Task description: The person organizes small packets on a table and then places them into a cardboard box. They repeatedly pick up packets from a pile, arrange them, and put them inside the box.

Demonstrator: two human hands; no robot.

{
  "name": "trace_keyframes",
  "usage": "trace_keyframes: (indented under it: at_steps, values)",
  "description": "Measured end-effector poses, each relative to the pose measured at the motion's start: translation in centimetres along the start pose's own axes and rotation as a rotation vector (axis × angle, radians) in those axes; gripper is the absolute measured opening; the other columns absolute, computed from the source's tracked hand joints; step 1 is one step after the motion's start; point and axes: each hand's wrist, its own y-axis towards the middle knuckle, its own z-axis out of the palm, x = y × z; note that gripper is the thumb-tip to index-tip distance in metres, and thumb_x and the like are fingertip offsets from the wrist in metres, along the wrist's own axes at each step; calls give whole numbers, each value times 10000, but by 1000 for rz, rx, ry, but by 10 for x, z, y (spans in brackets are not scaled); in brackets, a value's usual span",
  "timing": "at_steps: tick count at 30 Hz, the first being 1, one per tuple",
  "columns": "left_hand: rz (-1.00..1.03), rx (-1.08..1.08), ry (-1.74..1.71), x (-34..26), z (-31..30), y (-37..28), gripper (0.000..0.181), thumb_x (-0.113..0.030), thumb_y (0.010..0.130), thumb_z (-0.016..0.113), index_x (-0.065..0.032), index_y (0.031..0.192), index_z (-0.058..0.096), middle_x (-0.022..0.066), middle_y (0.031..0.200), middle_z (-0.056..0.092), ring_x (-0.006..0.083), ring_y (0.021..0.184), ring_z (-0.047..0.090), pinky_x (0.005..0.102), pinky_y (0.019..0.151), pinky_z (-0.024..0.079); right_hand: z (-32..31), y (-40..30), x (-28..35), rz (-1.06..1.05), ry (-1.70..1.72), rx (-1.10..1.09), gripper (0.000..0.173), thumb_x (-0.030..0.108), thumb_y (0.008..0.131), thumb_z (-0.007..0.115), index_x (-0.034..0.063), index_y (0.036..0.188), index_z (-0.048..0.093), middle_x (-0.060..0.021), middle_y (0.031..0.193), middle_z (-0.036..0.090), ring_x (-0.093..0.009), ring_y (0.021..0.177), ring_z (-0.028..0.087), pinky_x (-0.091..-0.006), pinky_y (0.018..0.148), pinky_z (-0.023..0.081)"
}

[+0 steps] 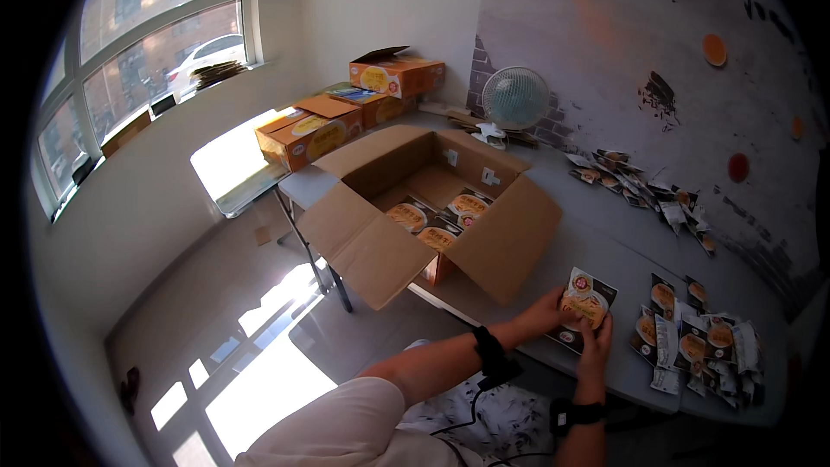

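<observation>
A printed food packet (pixel 589 298) with a picture of a bowl is held up between both hands above the table's near edge. My left hand (pixel 551 312) grips its left side, and my right hand (pixel 595 337) closes on the lower right side. Part of another dark packet (pixel 567 336) shows just below the hands; whether it is held I cannot tell. Left of the hands stands a large open cardboard carton (pixel 369 243) with its flaps spread. Several printed packs (pixel 467 204) lie inside it. To the right, a pile of similar packets (pixel 694 344) covers part of the table.
More loose packets (pixel 642 188) lie along the wall. Behind the carton are a white desk fan (pixel 515 98) and several orange printed boxes (pixel 311 133). The grey table (pixel 519 331) has its near edge by my lap. A cable hangs from my left wristband (pixel 491 351).
</observation>
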Motion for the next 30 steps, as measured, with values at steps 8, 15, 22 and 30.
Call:
trace_keyframes:
  at_steps: [8,15,22,30]
  values:
    - [-7,10,386,-35,31,7,728,-34,722,684,31,1299,244,147,1133,525,195,1036,525,299,865,447,-10,2,-5,33,246,-140,434,347,896,489,38,1192,417,-82,1081,516,-162,913,551,-272,754,460]
    - [-50,-61,67,-104,30,15,714,30,733,641,26,1314,226,149,1146,530,213,1018,560,301,830,483,-12,5,-11,159,291,-195,428,407,908,449,48,1136,494,9,712,545,-68,537,491,-193,467,381]
    - [170,-288,251,-220,-28,26,686,63,725,634,30,1299,259,137,1077,567,205,980,581,299,828,492,-9,-2,3,138,72,-151,300,281,919,464,48,1097,527,8,683,510,-70,550,481,-197,486,373]
    - [25,-616,480,-256,-196,20,616,88,653,650,10,1212,405,126,1059,579,209,937,577,308,783,473,-7,2,-4,159,61,-87,241,207,912,470,39,1074,531,-1,692,521,-76,563,492,-202,504,376]
